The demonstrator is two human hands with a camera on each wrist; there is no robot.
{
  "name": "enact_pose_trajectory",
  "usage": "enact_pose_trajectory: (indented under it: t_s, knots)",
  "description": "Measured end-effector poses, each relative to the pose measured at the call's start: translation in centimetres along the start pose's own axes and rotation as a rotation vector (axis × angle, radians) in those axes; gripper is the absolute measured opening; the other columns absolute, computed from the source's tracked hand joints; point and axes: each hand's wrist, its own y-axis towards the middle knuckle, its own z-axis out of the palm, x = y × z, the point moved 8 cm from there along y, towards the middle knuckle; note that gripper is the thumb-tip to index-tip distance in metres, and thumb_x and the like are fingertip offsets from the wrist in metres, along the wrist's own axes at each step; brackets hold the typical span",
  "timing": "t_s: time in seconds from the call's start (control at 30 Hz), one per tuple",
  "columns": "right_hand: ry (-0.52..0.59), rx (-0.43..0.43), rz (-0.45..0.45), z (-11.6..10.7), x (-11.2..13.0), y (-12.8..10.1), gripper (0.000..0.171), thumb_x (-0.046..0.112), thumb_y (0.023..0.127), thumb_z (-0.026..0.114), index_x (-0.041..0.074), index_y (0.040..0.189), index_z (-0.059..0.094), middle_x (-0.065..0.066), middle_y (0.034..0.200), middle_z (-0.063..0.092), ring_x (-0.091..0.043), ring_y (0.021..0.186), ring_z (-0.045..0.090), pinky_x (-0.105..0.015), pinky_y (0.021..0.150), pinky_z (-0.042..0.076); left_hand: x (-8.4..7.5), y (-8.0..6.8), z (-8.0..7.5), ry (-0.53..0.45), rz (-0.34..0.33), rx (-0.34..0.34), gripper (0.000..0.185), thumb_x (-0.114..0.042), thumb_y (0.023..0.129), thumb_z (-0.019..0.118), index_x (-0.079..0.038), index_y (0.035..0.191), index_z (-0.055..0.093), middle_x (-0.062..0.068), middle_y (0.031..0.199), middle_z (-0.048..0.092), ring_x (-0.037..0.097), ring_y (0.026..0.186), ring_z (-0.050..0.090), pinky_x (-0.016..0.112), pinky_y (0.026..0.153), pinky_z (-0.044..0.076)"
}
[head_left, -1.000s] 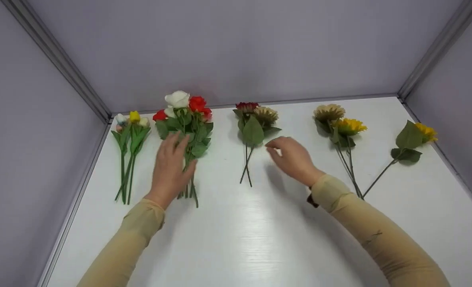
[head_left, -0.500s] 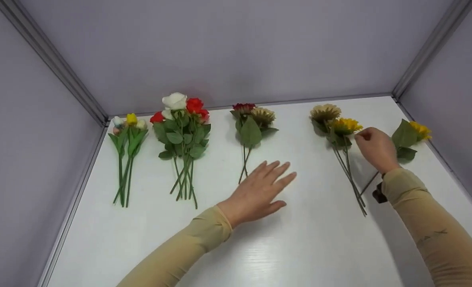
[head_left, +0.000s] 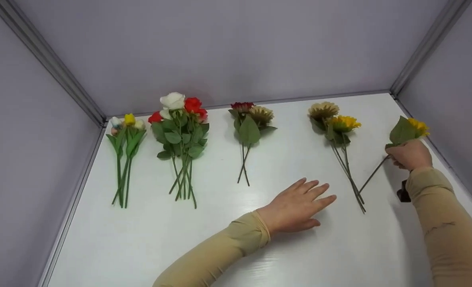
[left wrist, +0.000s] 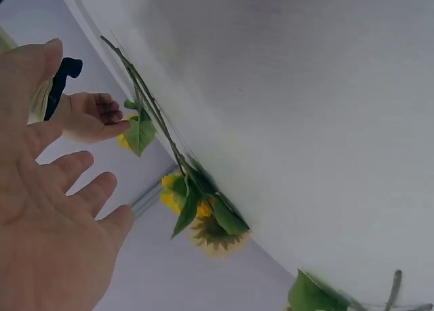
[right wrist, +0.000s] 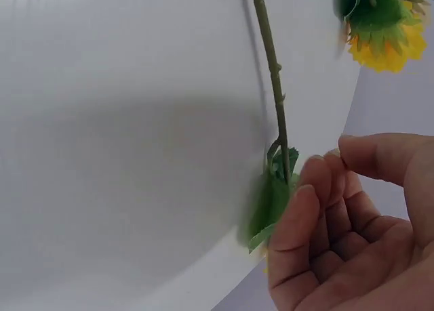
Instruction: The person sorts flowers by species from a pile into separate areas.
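My right hand (head_left: 411, 154) is at the lone yellow sunflower (head_left: 419, 126) on the far right, by its lower leaves. In the right wrist view, its loosely curled fingers (right wrist: 291, 236) lie beside the stem (right wrist: 274, 74), with the thumb off to the other side; no grip on the stem shows. Fingers spread, my left hand (head_left: 295, 206) hovers palm down over the table, left of the stem ends. Between the hands lie a beige flower (head_left: 324, 110) and another yellow sunflower (head_left: 344, 124), their stems meeting the lone sunflower's stem near the bottom.
On the white table (head_left: 140, 247), tulips (head_left: 129, 119) lie far left, then a bunch of white and red roses (head_left: 173, 100). Nearer the middle are a dark red flower (head_left: 241, 106) and a beige one (head_left: 262, 114). Grey walls (head_left: 236, 48) enclose the back and sides.
My right hand has moved right, from beside the middle flowers past the yellow sunflower to the lone sunflower. My left hand has moved from over the roses to the right and nearer. The flowers lie unchanged.
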Motion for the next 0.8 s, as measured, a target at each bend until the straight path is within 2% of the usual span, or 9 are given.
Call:
enact_pose_trajectory:
  t_s: [0.17, 0.37, 0.5, 0.67, 0.8]
  knots:
    - [0.028, 0.058, 0.104, 0.8, -1.0, 0.2, 0.034, 0.026, 0.094, 0.066, -0.007, 0.088, 0.069, -0.002, 0.063, 0.067, -0.017, 0.058, 0.066, -0.032, 0.058, 0.057, -1.2, 1.0, 0.5, -0.012, 0.019, 0.023, 0.075, -0.056, 0.101, 0.056, -0.029, 0.164, 0.026, 0.001, 0.168, 0.025, 0.021, 0.153, 0.024, 0.040, 0.124, 0.017]
    - [0.054, 0.064, 0.155, 1.8, -1.7, 0.3, 0.029, 0.025, 0.092, 0.071, -0.003, 0.081, 0.070, -0.002, 0.061, 0.067, -0.016, 0.056, 0.067, -0.032, 0.055, 0.057, -1.6, 1.1, 0.7, -0.010, 0.027, 0.044, 0.073, -0.056, 0.101, 0.056, -0.030, 0.163, 0.026, 0.000, 0.168, 0.025, 0.020, 0.152, 0.024, 0.039, 0.124, 0.018]
    - [0.080, 0.040, 0.140, 2.3, -1.5, 0.7, 0.025, 0.022, 0.090, 0.073, -0.002, 0.082, 0.071, -0.001, 0.061, 0.067, -0.014, 0.057, 0.067, -0.030, 0.056, 0.056, -1.2, 0.9, 0.8, -0.014, 0.021, 0.047, 0.073, -0.056, 0.101, 0.056, -0.030, 0.163, 0.027, 0.000, 0.168, 0.025, 0.020, 0.152, 0.024, 0.039, 0.124, 0.018]
    - [0.028, -0.011, 0.114, 2.3, -0.6, 0.9, 0.024, 0.023, 0.088, 0.072, 0.002, 0.076, 0.072, 0.001, 0.058, 0.065, -0.014, 0.057, 0.063, -0.028, 0.058, 0.050, -1.0, 0.8, 0.9, -0.021, 0.016, 0.045, 0.073, -0.056, 0.101, 0.055, -0.029, 0.163, 0.027, 0.001, 0.168, 0.026, 0.021, 0.152, 0.024, 0.039, 0.124, 0.018]
    - [-0.011, -0.071, 0.077, 1.8, 0.3, 0.9, 0.026, 0.019, 0.090, 0.065, -0.001, 0.075, 0.072, -0.001, 0.056, 0.065, -0.015, 0.056, 0.063, -0.029, 0.059, 0.047, -0.9, 0.7, 1.0, -0.024, 0.021, 0.045, 0.073, -0.056, 0.101, 0.056, -0.029, 0.163, 0.028, 0.001, 0.167, 0.027, 0.021, 0.152, 0.026, 0.040, 0.124, 0.020]
